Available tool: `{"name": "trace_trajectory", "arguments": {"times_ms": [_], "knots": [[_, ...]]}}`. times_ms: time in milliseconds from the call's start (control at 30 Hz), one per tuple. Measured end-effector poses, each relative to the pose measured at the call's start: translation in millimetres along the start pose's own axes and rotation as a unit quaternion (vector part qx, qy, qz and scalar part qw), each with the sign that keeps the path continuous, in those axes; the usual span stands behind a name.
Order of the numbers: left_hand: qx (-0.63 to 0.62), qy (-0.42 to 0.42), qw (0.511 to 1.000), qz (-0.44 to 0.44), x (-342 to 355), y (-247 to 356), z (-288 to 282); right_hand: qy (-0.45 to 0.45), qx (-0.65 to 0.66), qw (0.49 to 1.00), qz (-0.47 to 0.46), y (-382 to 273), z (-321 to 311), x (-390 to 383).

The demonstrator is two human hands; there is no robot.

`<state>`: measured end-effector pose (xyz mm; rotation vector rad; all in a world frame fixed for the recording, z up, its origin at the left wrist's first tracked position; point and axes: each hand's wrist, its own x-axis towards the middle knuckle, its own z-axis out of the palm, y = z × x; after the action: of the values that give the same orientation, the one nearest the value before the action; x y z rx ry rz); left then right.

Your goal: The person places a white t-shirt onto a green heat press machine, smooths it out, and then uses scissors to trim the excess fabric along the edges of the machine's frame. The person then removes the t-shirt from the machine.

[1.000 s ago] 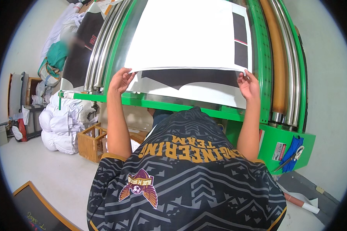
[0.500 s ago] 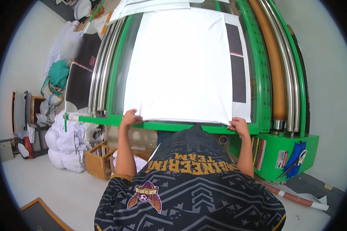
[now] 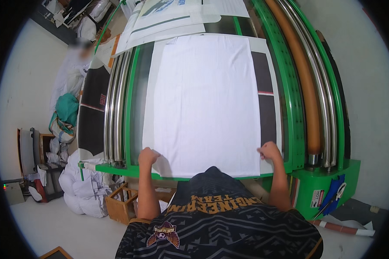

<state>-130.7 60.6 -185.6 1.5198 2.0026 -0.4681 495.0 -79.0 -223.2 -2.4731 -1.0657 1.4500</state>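
A white cloth (image 3: 207, 103) lies spread over a printed paper sheet (image 3: 266, 116), whose dark panels show along the cloth's right side. At the cloth's lower left edge is my left hand (image 3: 148, 156), its fingers closed with the tips at the fabric. My right hand (image 3: 270, 150) pinches the right edge of the cloth between thumb and fingers, a little above the near corner. Faint wrinkles run along the cloth, and its near end reaches the front bar of the green machine (image 3: 132, 103).
Metal rollers (image 3: 117, 112) flank the bed at left; a brown roller (image 3: 311, 99) runs at right. Paper sheets (image 3: 168, 26) cover the far end. Scissors (image 3: 340, 190) hang at the right. White bundles (image 3: 84, 190) and a wooden stool (image 3: 119, 205) stand on the left floor.
My view has tilted, showing more of the far end. Both hands have moved from the cloth's near corners to farther up its side edges. The cloth's near edge now lies down along the bar.
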Motion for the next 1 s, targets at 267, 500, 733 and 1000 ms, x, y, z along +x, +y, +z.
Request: {"name": "trace_trajectory", "arguments": {"times_ms": [267, 500, 733, 1000], "knots": [[-0.076, 0.14, 0.978, 0.132, 188, 135, -120, 0.264, 0.02, 0.953, -0.146, -158, -97, 206], [-0.076, 0.307, 0.926, 0.207, 384, 275, -215, 0.197, 0.199, 0.944, -0.172, -302, -198, 354], [-0.053, 0.165, 0.96, 0.221, 482, 333, -290, 0.057, 0.226, 0.957, -0.17, -406, -250, 399], [-0.234, 0.139, 0.903, 0.332, 467, 353, -287, 0.017, 0.379, 0.903, -0.199, -372, -264, 426]]}}
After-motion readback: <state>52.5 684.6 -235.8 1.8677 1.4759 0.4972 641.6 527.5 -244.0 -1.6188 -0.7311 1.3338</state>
